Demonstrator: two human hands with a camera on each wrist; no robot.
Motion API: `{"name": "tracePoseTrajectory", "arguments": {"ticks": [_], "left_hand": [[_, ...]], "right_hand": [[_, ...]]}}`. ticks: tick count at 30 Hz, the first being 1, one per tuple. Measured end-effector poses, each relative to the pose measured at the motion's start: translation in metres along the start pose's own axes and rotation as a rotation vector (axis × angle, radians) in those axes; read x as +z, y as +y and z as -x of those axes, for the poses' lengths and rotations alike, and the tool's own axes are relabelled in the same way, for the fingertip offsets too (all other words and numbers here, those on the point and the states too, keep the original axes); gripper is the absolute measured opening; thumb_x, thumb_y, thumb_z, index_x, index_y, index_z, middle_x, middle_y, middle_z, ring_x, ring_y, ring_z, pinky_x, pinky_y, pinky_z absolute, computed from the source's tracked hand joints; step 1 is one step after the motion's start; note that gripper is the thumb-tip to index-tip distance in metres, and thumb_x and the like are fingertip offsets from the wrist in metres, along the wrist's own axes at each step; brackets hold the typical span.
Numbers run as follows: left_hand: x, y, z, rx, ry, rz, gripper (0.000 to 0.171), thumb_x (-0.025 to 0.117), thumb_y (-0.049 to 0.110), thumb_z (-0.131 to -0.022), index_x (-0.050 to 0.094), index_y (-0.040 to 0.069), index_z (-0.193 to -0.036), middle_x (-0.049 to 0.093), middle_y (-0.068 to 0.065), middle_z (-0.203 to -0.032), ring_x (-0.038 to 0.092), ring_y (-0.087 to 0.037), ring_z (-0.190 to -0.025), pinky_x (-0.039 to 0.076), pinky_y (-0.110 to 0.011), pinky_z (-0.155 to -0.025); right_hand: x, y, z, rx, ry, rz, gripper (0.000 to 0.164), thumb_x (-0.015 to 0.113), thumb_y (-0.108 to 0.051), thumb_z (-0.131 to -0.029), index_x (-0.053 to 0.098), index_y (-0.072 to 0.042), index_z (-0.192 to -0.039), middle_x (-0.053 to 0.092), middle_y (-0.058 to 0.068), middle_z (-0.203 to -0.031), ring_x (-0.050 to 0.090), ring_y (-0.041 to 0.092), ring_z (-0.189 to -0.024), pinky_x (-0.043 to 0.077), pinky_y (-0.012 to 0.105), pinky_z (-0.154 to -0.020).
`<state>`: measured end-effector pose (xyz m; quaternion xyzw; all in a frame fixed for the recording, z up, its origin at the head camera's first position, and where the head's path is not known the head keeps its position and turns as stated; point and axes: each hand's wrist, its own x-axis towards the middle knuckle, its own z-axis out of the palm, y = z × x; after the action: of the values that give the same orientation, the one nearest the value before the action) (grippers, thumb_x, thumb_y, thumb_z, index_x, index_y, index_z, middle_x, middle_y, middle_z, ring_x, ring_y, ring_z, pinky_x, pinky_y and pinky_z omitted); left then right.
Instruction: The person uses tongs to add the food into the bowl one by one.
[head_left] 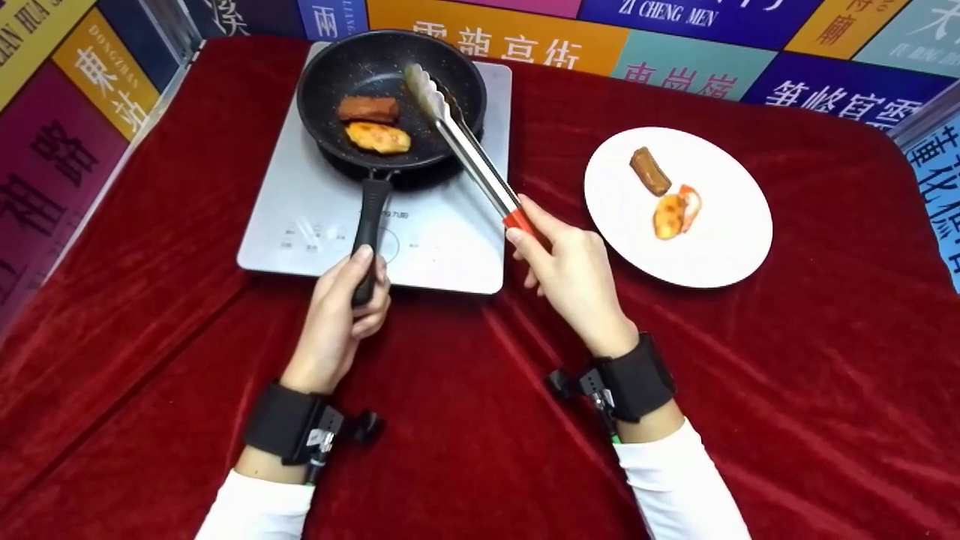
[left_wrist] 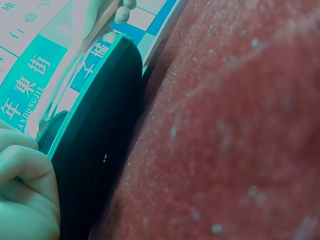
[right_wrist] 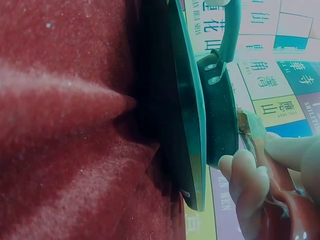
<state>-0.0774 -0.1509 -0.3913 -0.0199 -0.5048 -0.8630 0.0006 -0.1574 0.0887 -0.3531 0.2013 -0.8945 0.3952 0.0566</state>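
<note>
In the head view, the left hand is wrapped around the black handle of a frying pan, its thumb lying along the top. The pan is over the back part of a silver cooker, which sits on a surface covered in red cloth. Inside the pan, a brown piece of food lies just behind a yellow piece of food. The right hand grasps the red grip of metal tongs, whose scalloped ends reach into the pan, to the right of both pieces. Further right, a white plate holds a brown strip, a spotted yellow slice and a red-and-white piece touching the slice. Colourful panels with writing stand behind.

In the left wrist view, the left hand's curled fingers show at the lower left, beside the cooker's dark edge; red cloth fills the right side.

In the right wrist view, the right hand clasps the tongs near the pan's speckled side, where two rivets fix the handle.
</note>
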Motion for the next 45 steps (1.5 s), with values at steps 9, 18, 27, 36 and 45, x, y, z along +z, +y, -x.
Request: {"name": "tracePoseTrajectory", "arguments": {"ticks": [9,18,27,36,45], "left_hand": [[0.001,-0.003,-0.001,-0.006,-0.001,0.002,0.035,0.046,0.033,-0.093,0.044,-0.001,-0.084,0.027,-0.001,-0.047,0.019,-0.011,-0.037,0.012,-0.024,-0.033],[0.004,-0.003,-0.002,0.001,-0.006,0.004,0.034,0.046,0.033,-0.093,0.044,0.000,-0.083,0.027,-0.001,-0.047,0.020,-0.011,-0.037,0.012,-0.024,-0.033],[0.006,-0.004,-0.003,0.004,-0.001,-0.006,0.037,0.047,0.035,-0.092,0.045,-0.001,-0.084,0.027,-0.002,-0.047,0.019,-0.013,-0.037,0.011,-0.025,-0.033],[0.003,0.002,-0.001,0.005,-0.003,0.014,0.034,0.046,0.031,-0.094,0.045,-0.001,-0.084,0.028,-0.001,-0.048,0.019,-0.012,-0.037,0.012,-0.024,-0.033],[0.001,0.003,0.000,-0.005,-0.021,0.008,0.033,0.045,0.030,-0.094,0.044,-0.002,-0.085,0.026,-0.002,-0.048,0.019,-0.012,-0.037,0.011,-0.024,-0.033]], "right_hand": [[0.003,0.001,0.000,-0.022,0.024,0.072,0.045,0.054,-0.038,-0.087,0.047,-0.023,-0.129,0.062,-0.005,-0.068,0.049,0.001,-0.038,0.042,0.018,-0.038],[-0.002,-0.002,0.001,0.006,0.010,0.073,0.048,0.053,-0.044,-0.086,0.047,-0.024,-0.130,0.061,-0.006,-0.065,0.049,0.001,-0.038,0.043,0.018,-0.038],[-0.009,-0.004,0.001,0.109,-0.035,0.028,0.058,0.053,-0.055,-0.081,0.046,-0.026,-0.130,0.060,-0.007,-0.074,0.053,0.004,-0.041,0.045,0.022,-0.039],[-0.012,-0.006,-0.001,0.097,-0.040,0.006,0.057,0.054,-0.056,-0.080,0.046,-0.028,-0.130,0.059,-0.007,-0.072,0.057,0.012,-0.044,0.046,0.024,-0.039],[-0.013,-0.005,0.002,0.116,-0.066,0.007,0.055,0.055,-0.057,-0.079,0.046,-0.035,-0.128,0.058,-0.008,-0.069,0.057,0.012,-0.045,0.046,0.025,-0.040]]}}
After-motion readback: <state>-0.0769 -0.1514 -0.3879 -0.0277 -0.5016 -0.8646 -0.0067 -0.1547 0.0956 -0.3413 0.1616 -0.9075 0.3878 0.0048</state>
